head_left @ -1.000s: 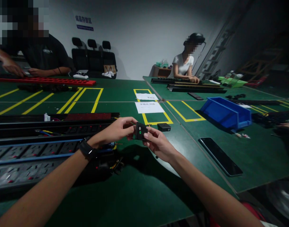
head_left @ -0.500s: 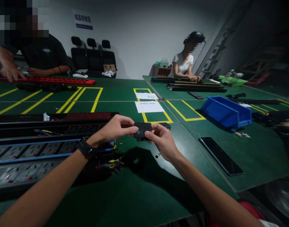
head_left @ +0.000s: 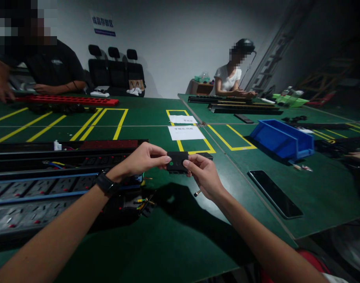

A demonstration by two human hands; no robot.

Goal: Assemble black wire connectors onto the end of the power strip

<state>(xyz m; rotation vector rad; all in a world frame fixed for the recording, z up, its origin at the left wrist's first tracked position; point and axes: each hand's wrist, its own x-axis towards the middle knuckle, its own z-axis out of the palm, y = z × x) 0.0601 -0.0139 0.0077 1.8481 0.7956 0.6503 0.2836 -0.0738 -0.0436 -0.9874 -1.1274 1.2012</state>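
A small black module [head_left: 177, 162] with a green dot is held up above the green table, between my two hands. My left hand [head_left: 147, 159] pinches its left edge between thumb and fingers. On the opposite edge, my right hand [head_left: 202, 173] grips it the same way. Below and left of my left hand lie long power strips [head_left: 44, 188] with sockets and red parts, and loose wire ends [head_left: 144, 201] stick out at their right end. A small cylindrical piece [head_left: 197, 193] shows just beneath my right hand.
A phone [head_left: 275, 193] and a blue bin [head_left: 281, 139] are on the right. White paper labels [head_left: 186, 133] lie ahead. Two people work across the table, beside a red rail [head_left: 70, 100] and black rails [head_left: 244, 108]. Another person's hand [head_left: 358, 156] shows at the right edge.
The module has tilted slightly in my hands, and my right thumb has shifted toward its right edge. The person at the far left has moved a hand leftward.
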